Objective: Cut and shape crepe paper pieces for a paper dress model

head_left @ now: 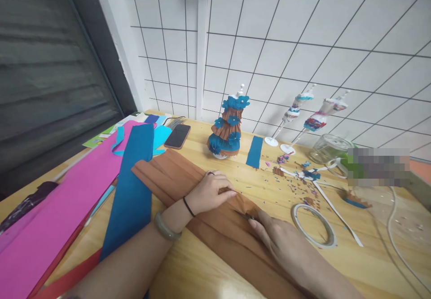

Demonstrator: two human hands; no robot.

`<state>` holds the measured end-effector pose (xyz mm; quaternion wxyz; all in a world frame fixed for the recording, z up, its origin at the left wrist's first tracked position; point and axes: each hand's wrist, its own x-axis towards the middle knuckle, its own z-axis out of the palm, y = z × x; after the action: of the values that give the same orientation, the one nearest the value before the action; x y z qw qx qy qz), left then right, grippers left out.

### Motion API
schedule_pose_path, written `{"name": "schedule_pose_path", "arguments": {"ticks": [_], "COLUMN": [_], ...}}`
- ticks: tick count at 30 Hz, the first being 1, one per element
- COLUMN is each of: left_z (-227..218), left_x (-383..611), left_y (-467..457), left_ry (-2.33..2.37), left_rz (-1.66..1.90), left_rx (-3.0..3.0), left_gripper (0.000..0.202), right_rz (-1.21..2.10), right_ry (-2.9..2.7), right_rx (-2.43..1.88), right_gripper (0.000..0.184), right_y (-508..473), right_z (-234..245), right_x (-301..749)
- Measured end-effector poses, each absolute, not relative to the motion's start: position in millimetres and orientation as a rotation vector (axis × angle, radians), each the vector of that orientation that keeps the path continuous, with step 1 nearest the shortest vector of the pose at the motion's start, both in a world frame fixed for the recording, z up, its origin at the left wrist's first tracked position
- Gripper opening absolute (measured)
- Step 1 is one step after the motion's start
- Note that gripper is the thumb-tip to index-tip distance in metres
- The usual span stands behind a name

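Observation:
A long sheet of brown crepe paper (182,182) lies slantwise across the table in front of me. My left hand (213,192) rests on it, fingers closed and pinching the paper near its far edge. Close by on the right, my right hand (274,234) is closed around what look like scissors (247,217). Only a short dark metal part of them shows at the paper; the handles are hidden in my fingers. Beyond my hands stands a small dress form (229,126) dressed in pleated brown and blue paper with blue flowers.
Magenta paper (67,191) and blue paper (134,178) lie at the left, near a phone (178,136). A blue strip (255,151), two more dress forms (292,112), a glass jar (332,148), paper scraps, a tape roll (314,226) and a white cable (390,222) are at the right.

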<state>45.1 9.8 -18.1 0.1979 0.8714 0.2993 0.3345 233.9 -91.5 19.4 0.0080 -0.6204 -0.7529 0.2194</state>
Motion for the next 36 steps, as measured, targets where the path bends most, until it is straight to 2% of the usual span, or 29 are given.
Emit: {"name": "schedule_pose_path", "arguments": {"ticks": [36], "left_z": [-19.7], "left_x": [44.4], "left_y": [10.5], "left_ry": [0.839], "left_rz": [0.950], "left_rx": [2.432], "left_gripper": [0.014], "right_rz": [0.558], "right_ry": [-2.380], "right_rx": [-1.949], "right_gripper": [0.036], "right_y": [-89.0], "right_z": [14.4], "right_x": [234.1]}}
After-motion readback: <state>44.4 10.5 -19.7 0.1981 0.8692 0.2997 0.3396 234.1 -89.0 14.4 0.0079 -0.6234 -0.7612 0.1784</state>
